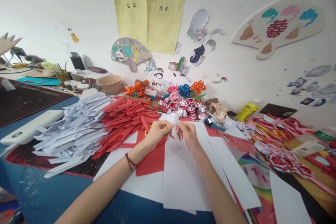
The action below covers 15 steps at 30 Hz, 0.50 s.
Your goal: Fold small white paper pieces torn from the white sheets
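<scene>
My left hand and my right hand meet over the middle of the table, fingertips close together. Between them stands a small upright piece of white paper, pinched by both hands; its exact folds are too blurred to make out. Beneath the hands lie large white paper sheets and a red sheet. Next to my left hand, a yellow curved edge of something partly hidden shows.
Left of the hands are a heap of folded red strips and a heap of white strips. Red-and-white paper flowers lie behind. A yellow bottle stands right; a white device lies left.
</scene>
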Each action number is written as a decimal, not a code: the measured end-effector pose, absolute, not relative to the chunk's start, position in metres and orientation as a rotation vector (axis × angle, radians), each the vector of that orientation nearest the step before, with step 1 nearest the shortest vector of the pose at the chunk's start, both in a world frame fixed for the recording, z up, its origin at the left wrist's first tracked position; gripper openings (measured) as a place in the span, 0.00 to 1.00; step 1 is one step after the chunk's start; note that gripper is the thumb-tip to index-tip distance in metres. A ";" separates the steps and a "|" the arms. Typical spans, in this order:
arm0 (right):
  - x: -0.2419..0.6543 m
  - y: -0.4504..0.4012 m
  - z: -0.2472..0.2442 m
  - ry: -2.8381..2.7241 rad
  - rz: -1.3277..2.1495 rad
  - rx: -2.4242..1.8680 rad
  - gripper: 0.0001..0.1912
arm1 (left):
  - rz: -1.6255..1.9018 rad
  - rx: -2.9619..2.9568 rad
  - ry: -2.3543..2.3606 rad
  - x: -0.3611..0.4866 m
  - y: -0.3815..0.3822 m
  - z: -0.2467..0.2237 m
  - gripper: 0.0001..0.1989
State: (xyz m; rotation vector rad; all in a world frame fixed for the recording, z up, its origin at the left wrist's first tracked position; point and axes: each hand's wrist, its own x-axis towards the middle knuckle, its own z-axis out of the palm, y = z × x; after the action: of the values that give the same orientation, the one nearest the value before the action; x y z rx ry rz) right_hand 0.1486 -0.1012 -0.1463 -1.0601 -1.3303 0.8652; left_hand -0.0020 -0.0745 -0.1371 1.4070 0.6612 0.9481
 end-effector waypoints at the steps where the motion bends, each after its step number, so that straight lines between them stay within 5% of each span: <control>1: 0.148 -0.101 -0.146 -1.323 0.865 -1.057 0.21 | 0.960 1.409 0.660 -0.002 -0.074 -0.137 0.23; 15: 0.143 -0.103 -0.148 -1.241 0.967 -0.915 0.20 | 0.977 1.311 0.591 -0.003 -0.073 -0.139 0.21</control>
State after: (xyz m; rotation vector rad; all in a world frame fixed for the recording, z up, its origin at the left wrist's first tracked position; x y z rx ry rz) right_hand 0.1431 -0.1026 -0.1482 -0.9154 -1.2410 0.9671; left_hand -0.0027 -0.0725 -0.1386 1.3114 0.5913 0.9772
